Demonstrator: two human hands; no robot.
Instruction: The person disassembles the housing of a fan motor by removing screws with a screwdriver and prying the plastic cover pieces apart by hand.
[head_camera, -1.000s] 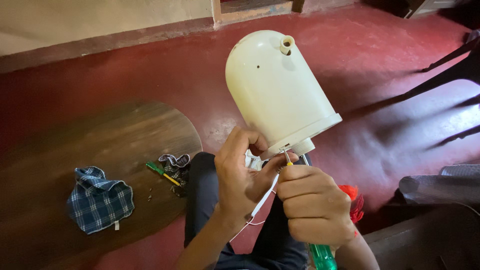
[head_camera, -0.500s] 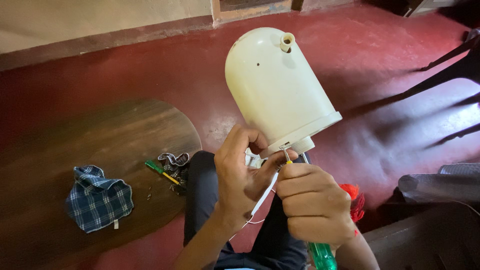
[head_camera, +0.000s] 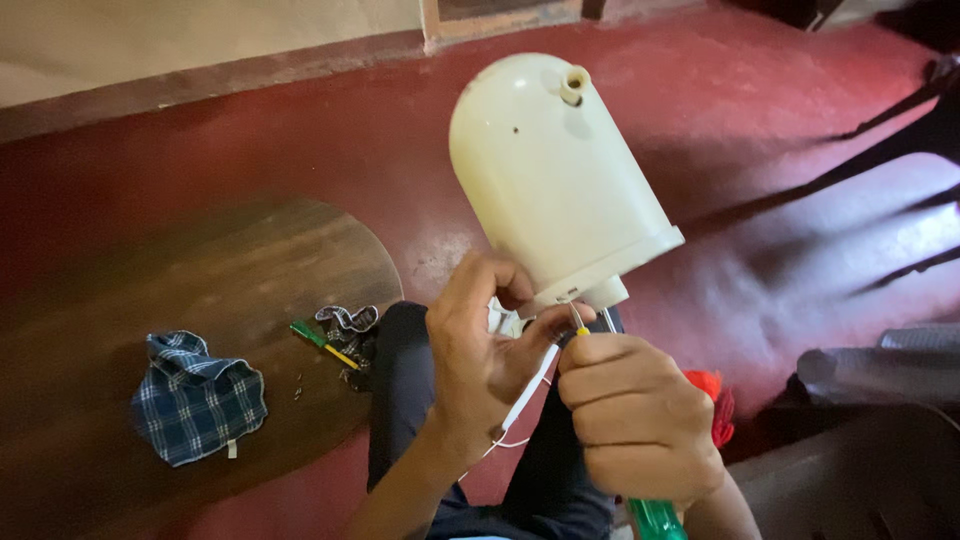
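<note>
A cream plastic dome-shaped housing (head_camera: 555, 180) is tilted up over my lap, its open rim toward me. My left hand (head_camera: 480, 355) grips its lower edge, fingers curled by a white cable (head_camera: 528, 390) that runs down past my wrist. My right hand (head_camera: 635, 420) is closed around a screwdriver with a green handle (head_camera: 655, 520); its metal tip (head_camera: 575, 318) touches the housing's rim. My dark trouser leg (head_camera: 400, 400) lies under both hands.
A round dark wooden board (head_camera: 200, 290) lies on the red floor (head_camera: 780, 250) at left, bearing a blue checked cloth (head_camera: 195, 400), a small green-and-yellow tool (head_camera: 320, 343) and a patterned strap (head_camera: 348, 322). Something red (head_camera: 712, 400) sits behind my right hand. Grey rolled material (head_camera: 880, 365) lies at right.
The housing and both hands have held nearly still; only the view has shifted slightly.
</note>
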